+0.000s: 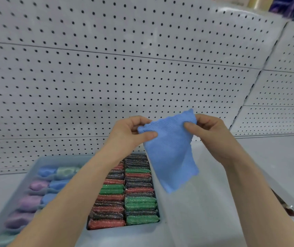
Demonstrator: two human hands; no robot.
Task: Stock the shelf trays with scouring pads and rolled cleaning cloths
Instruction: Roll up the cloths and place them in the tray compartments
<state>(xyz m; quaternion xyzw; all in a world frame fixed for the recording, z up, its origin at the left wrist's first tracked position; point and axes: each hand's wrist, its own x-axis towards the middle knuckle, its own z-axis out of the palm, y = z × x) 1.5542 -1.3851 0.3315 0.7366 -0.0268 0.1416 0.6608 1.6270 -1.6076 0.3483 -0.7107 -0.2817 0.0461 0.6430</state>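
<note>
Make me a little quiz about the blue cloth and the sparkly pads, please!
1. True or false: the blue cloth is already rolled up.
2. How many hands hold the cloth? A) none B) one C) two
3. Fill in: the sparkly scouring pads are red, dark and ____.

Key:
1. False. It hangs open, pinched at its top corners by the left hand and the right hand.
2. C.
3. Green. They stand in two rows in the tray, beside the rolled cloths.
</note>
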